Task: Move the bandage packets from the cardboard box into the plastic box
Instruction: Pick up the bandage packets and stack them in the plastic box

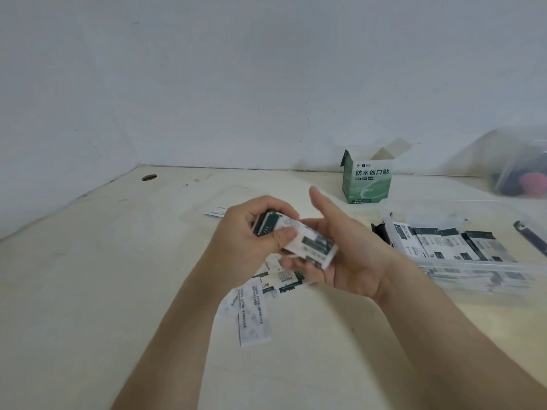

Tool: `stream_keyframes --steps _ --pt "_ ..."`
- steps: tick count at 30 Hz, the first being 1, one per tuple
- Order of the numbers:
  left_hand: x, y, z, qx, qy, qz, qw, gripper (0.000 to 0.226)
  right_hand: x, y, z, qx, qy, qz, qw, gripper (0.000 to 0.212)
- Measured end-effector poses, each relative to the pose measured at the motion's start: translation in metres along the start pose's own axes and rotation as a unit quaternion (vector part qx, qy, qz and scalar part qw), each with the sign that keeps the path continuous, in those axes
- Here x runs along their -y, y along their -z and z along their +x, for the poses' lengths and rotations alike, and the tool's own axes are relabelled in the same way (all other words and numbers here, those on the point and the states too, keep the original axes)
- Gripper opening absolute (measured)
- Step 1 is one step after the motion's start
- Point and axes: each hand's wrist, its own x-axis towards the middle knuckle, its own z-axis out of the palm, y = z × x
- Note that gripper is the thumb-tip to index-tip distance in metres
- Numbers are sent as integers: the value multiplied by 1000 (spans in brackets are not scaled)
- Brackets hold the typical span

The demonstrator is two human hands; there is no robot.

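While both hands meet above the middle of the pale, scuffed worktop (pixel 88 291), the left hand (pixel 251 232) clamps one end of a stack of white and dark green paper bandage packets (pixel 310 245), thumb on top and fingers curled behind. The right hand (pixel 346 261) lies palm up under the other end, its fingers curled beneath the stack and its thumb standing free above it. Directly below the hands, loose bandage packets (pixel 260 297) lie scattered flat on the worktop, one long white strip reaching toward the near edge. Toward the back edge, right of centre, stands the green and white cardboard box (pixel 367 182), upright with its top flaps open. Near the right edge sits the clear, shallow plastic box (pixel 473 266), and more packets (pixel 444 244) lie in a row inside it. Beyond that, in the back right corner, a second clear container (pixel 515 161) holds dark and pink things too blurred to name. A dark pen-like object (pixel 529 238) lies at the right edge, and a round hole (pixel 149 177) opens near the back left corner.
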Motion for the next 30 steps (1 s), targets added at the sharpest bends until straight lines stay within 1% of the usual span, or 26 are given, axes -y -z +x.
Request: stream_keyframes --steps 2,3,5,7,9,10,12,15,16,18,20,22,24,26,27,29,30 --pt "3 -2 1 -69 11 16 997 22 -2 0 3 -70 28 57 996 50" --pt "3 -6 0 -80 19 31 996 23 -4 -2 4 -100 40 73 991 44" --pt "3 -17 -2 -70 19 67 995 21 -9 -7 8 -154 63 92 982 36" --pt "2 -28 -3 -73 -4 112 991 15 -11 -12 11 -205 88 101 970 29" --pt "2 -33 -2 -81 -26 146 986 8 -11 -14 12 -232 111 116 959 24" --pt "3 -33 -1 -84 -30 157 984 8 -11 -15 12 -236 119 123 957 22" --pt "4 -31 2 -89 -17 143 986 11 -10 -16 11 -230 131 129 956 20" --pt "-1 -25 3 -87 36 11 995 10 -12 -19 13 -209 142 118 960 17" --pt "-5 -24 3 -89 40 -21 995 7 -12 -21 13 -200 143 113 963 17" --pt "-12 -22 3 -111 -3 -17 994 5 -11 -23 12 -178 133 122 967 25" --pt "-19 -21 4 -141 -73 24 987 12 -8 -28 7 -143 114 144 973 29" --pt "-26 -22 7 -178 -123 48 975 20 -6 -33 2 -112 101 153 977 32" --pt "-31 -22 14 -221 -131 52 965 28 -3 -38 -5 -99 107 150 978 30" --pt "-38 -24 21 -250 -98 22 963 32 2 -37 -17 -122 133 98 979 22" --pt "-40 -25 25 -250 -74 4 965 32 6 -36 -24 -138 152 54 977 24" --pt "-44 -27 30 -227 -28 -15 973 34 15 -28 -42 -160 193 -69 966 35" --pt "-45 -28 32 -212 -9 -13 977 34 22 -24 -52 -169 211 -154 950 42"
